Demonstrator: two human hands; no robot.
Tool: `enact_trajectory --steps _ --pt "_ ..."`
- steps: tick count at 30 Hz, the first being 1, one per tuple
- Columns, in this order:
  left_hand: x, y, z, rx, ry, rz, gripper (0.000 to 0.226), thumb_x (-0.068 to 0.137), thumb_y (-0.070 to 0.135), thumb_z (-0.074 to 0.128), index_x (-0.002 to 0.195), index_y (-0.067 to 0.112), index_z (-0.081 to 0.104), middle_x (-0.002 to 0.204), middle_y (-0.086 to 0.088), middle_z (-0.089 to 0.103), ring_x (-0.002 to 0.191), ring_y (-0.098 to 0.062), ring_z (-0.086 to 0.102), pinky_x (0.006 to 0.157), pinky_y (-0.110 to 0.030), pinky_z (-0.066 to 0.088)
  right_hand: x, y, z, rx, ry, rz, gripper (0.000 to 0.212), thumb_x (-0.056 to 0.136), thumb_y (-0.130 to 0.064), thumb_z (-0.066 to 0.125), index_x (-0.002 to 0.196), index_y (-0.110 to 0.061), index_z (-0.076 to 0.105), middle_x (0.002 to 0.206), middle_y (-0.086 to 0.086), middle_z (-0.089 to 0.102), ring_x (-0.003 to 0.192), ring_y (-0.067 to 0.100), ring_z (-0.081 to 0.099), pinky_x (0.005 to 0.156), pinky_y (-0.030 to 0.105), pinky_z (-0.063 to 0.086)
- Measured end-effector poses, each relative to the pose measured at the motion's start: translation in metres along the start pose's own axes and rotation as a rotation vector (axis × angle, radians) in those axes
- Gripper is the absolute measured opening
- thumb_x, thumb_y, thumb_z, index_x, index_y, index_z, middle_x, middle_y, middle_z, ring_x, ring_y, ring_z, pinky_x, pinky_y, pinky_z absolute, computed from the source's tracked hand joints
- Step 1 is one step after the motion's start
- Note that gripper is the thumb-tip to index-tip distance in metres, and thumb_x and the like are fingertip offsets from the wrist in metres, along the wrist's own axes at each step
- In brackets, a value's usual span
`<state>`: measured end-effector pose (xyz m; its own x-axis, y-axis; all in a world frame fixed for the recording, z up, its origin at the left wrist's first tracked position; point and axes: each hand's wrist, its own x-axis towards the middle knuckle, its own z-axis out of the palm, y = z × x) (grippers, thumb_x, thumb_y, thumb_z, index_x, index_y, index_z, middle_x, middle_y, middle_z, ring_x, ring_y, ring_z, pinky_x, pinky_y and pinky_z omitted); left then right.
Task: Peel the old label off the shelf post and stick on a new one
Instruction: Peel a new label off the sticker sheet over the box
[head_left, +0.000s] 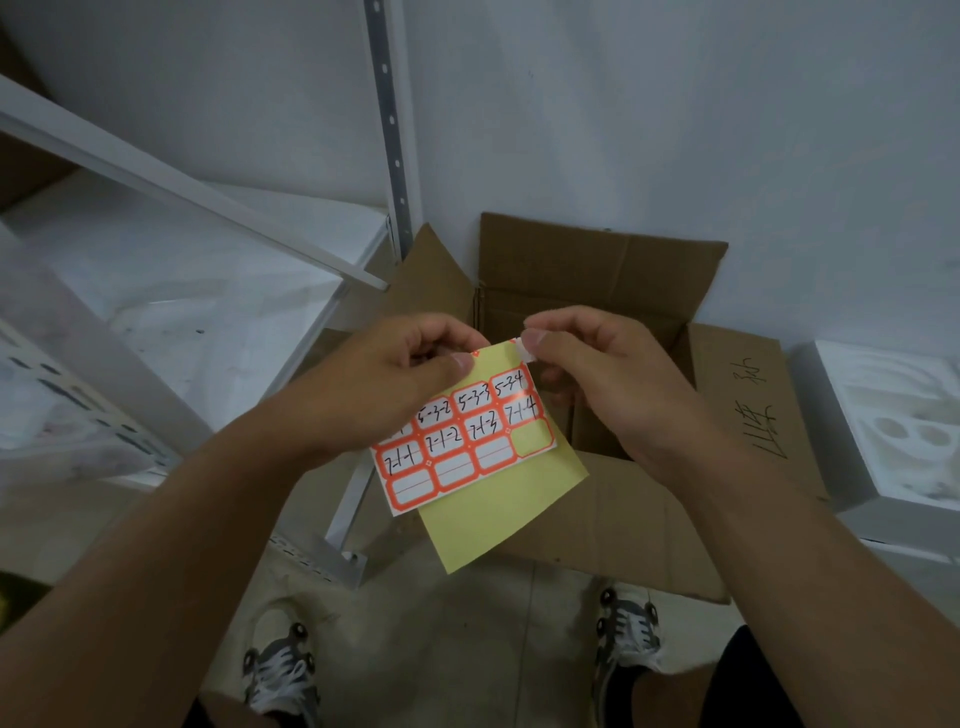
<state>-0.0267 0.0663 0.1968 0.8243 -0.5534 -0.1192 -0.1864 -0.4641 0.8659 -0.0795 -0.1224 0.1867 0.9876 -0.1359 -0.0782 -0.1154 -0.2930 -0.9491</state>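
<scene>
1. Sticker (525, 349), a small white one with an orange edge, is pinched between thumb and forefinger of the right hand (587, 384) at the top right corner of the label sheet (467, 436); it looks lifted off or nearly off the yellow backing there, though whether it still clings by an edge cannot be told.
2. The label sheet carries orange-bordered stickers with handwritten codes such as 5-3-3, 5-3-4, 7-1-1 to 7-1-4, plus blank ones along its lower row. One cell at its right edge shows bare yellow, so at least one sticker is already gone. A second plain yellow sheet (498, 514) pokes out from beneath it.
3. The left hand (384, 384) holds the sheet by its top left part, thumb on the face and curled fingers behind, a closed grip.
4. Progress, as a judgement: the new label is being taken from the sheet; sticking it on is still to come. Whether the old label is off cannot be told, since none is visible on the shelf post (390, 124), which rises above and left of the sheet.
5. Both forearms reach forward, hands close together at chest level, knuckles up.
6. Behind the sheet an open cardboard box (597, 270) stands on the floor; left of it are white metal shelves (218, 270); below it, two sneakers (283, 670).
</scene>
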Motion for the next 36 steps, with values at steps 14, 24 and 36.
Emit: enact_trajectory --steps 14,24,36 --pt "0.001 -0.004 0.0 0.049 0.001 -0.001 0.014 0.1 0.028 0.049 0.096 0.039 0.057 0.088 0.015 0.068 0.073 0.006 0.068 0.054 -0.009 0.049 0.006 0.0 -0.012 0.343 0.033 0.114 0.011 0.088 -0.008 0.062 0.077 -0.009 0.064 0.068 0.004 0.061 0.063 0.013 0.057 0.058 0.024 0.047" --pt "0.009 -0.012 0.001 0.104 0.058 -0.004 0.011 0.1 0.031 0.049 0.1 0.04 0.056 0.09 0.016 0.066 0.072 0.009 0.066 0.052 -0.006 0.048 0.003 0.005 -0.006 0.128 -0.227 0.105 0.023 0.092 -0.029 0.058 0.094 -0.011 0.072 0.094 0.005 0.074 0.093 0.019 0.07 0.084 0.031 0.052" --pt "0.033 -0.049 0.011 -0.513 -0.043 -0.523 0.064 0.092 0.066 0.038 0.113 0.013 0.067 0.103 -0.011 0.074 0.09 -0.024 0.073 0.089 -0.041 0.053 0.006 0.006 -0.007 0.215 -0.105 0.16 0.023 0.094 -0.024 0.056 0.094 -0.01 0.074 0.093 0.004 0.075 0.089 0.019 0.071 0.088 0.036 0.054"
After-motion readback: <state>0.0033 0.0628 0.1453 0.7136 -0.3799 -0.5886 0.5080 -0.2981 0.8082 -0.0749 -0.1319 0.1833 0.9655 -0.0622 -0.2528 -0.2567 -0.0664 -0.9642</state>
